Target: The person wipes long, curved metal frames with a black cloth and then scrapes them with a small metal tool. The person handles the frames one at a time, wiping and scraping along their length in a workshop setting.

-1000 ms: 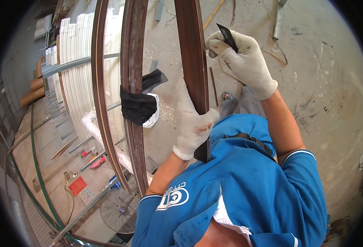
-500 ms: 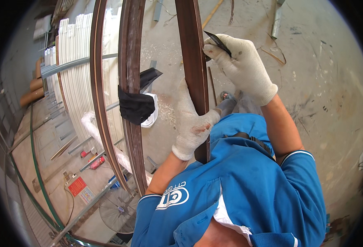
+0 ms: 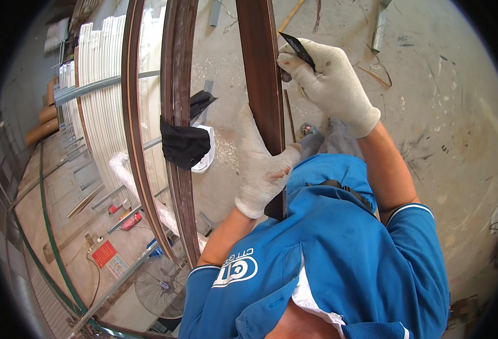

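Observation:
A long dark brown board (image 3: 260, 73) runs from the top of the view down to my waist. My left hand (image 3: 263, 164), in an off-white knitted glove with brownish stains, is closed around its lower part, the thumb across the near face. Against the board's right edge, higher up, my gloved right hand (image 3: 334, 79) pinches a piece of black sandpaper (image 3: 299, 50). One printed corner of the sheet sticks up past the fingers; the rest is hidden under them.
Left of me stand two more brown lengths (image 3: 178, 73) (image 3: 130, 113), with a black cloth (image 3: 185, 146) draped on one. Beyond lie stacked white strips (image 3: 99, 79), metal rails (image 3: 107, 83) and a fan (image 3: 161, 285). A metal channel (image 3: 379, 31) lies on the floor at right.
My right hand has shifted slightly up along the board's edge, and the sandpaper's corner has turned to show more of its printed side. The left hand keeps its hold.

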{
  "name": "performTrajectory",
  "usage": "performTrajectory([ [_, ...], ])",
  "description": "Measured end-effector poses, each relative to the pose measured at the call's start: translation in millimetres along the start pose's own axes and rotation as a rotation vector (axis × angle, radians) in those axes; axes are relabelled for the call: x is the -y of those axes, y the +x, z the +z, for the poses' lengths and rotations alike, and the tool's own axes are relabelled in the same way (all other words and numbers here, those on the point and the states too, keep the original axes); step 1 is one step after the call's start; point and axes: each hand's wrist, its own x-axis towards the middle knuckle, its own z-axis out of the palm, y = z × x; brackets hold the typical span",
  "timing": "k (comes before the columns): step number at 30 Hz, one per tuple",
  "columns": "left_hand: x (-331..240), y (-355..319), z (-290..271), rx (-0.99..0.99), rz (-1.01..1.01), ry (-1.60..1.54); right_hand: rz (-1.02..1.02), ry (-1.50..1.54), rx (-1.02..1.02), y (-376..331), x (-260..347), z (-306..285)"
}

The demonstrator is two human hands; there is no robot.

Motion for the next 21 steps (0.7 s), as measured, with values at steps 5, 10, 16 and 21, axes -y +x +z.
performTrajectory([
  [5, 8, 0, -2, 0.002, 0.103, 0.152, 0.038, 0.139, 0.028, 0, 1, -3],
  [10, 4, 0, -2, 0.008, 0.07, 0.148, 0.039, -0.007, 0.066, -2, 0, -6],
  [16, -13, -1, 4, 0.043, -0.032, -0.004, 0.043, 0.081, -0.008, -4, -1, -1],
  [21, -12, -1, 5, 0.031, -0.036, 0.022, 0.113, 0.089, 0.064, -3, -3, -9],
])
